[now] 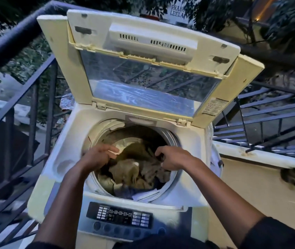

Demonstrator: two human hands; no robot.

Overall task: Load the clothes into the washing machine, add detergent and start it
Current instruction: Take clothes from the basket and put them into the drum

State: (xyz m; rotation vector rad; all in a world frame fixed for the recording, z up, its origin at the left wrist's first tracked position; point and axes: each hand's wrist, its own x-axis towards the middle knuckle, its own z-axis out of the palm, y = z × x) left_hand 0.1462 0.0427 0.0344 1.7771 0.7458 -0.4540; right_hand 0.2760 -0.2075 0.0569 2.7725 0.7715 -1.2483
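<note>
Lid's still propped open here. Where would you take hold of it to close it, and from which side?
Grip the lid at its free top edge, reaching up from the front. It stands tilted back on hinges at the tub's rear, so the upper rim is the far, swinging end.

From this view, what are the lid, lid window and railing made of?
Lid: likely plastic, cream, yellowed, with moulded vents. Window: clear glass or plastic, can't tell which; it reflects and shows the trees behind. Railing: probably metal, dark painted bars.
</note>
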